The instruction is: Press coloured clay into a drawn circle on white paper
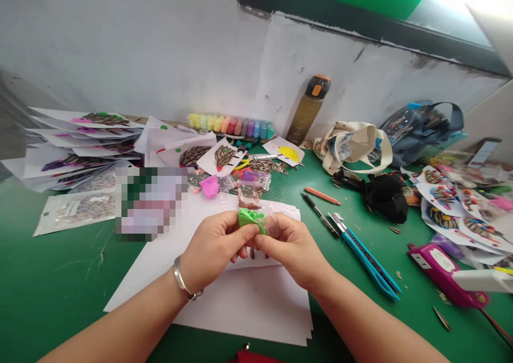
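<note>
Between both hands is a small clear plastic bag of bright green modelling clay. My left hand pinches its green-filled side with thumb and fingers. On the clear end of the same bag, my right hand has a pinch grip. Both hands hover over white paper sheets; brownish marks or pieces on the paper show partly beneath the fingers. Just beyond the hands lie a bag of brown clay and a bag of pink clay.
Stacked paper pictures with seeds stand at left. Sunflower seeds lie behind the bags, near a row of coloured clay and a bottle. At right are a pen, blue-handled scissors and a magenta glue gun.
</note>
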Motion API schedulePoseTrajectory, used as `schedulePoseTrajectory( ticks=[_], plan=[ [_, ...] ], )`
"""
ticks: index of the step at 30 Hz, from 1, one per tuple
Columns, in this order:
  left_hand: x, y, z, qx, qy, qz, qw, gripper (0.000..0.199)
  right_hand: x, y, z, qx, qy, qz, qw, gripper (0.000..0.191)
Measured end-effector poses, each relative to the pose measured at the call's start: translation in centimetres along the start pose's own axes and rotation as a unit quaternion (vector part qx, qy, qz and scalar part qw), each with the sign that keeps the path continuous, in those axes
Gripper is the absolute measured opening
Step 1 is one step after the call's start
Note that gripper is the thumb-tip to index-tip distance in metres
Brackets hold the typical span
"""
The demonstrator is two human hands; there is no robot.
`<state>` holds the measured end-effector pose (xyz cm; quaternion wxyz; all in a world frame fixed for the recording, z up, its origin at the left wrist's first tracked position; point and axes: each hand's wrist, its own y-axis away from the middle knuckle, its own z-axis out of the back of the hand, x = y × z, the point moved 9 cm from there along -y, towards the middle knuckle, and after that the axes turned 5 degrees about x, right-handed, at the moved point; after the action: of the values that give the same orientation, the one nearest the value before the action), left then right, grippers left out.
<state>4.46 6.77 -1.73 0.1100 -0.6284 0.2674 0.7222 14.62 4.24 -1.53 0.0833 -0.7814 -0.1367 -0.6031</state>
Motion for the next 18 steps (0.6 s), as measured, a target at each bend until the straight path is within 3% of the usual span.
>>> schedulePoseTrajectory(
  ticks=[5, 12, 18],
  plan=[
    [0.0, -0.1, 0.5, -0.010, -0.013, 0.000, 1.000, 0.023, 0.6, -0.2, -0.3, 0.033, 0.030, 0.007, 0.999, 0.011],
    [0.4, 0.0, 0.0, 0.008, -0.032, 0.017, 0.999, 0.027, -0.6, 0.0, 1.0, 0.035, 0.048, -0.045, 0.997, 0.011],
    [0.1, -0.1, -0.2, 0.016, -0.026, 0.022, 0.999, 0.024, -0.5, 0.2, 1.1, 0.037, 0.041, -0.050, 0.997, 0.018]
  ],
)
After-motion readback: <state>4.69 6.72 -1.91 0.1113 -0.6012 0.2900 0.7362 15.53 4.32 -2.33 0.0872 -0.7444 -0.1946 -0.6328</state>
